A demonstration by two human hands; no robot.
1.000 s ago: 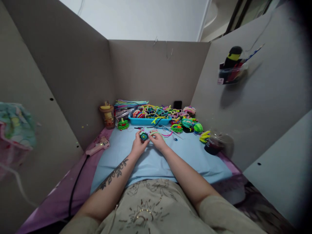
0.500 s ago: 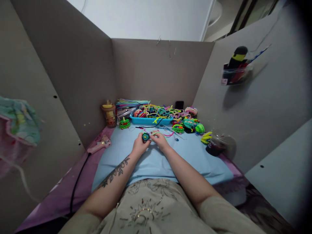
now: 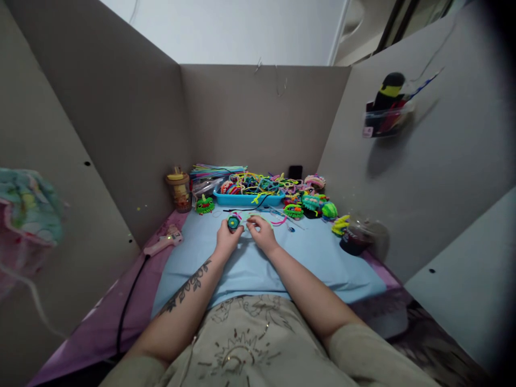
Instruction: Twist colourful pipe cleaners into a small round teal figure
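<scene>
Over the blue cloth (image 3: 250,263), my left hand (image 3: 227,236) is closed around a small round piece of teal pipe cleaner (image 3: 233,222) with a yellow spot in its middle. Just to the right, my right hand (image 3: 261,234) has its thumb and fingers pinched together. A pale green pipe-cleaner strand appears to run from these fingers, though its ends are too small to follow. Beyond the hands lie a pink pipe cleaner (image 3: 279,222) and thin tools (image 3: 284,214).
A blue tray (image 3: 250,200) heaped with coloured pipe cleaners stands at the back. Pipe-cleaner figures (image 3: 293,210) sit to its right, a green one (image 3: 205,205) to its left. At left are a tumbler (image 3: 179,191) and a pink glue gun (image 3: 165,243); at right, a dark cup (image 3: 355,241).
The teal piece has shifted slightly left in my left hand and turned its face upward. My right hand has drawn a little away from it, widening the gap.
</scene>
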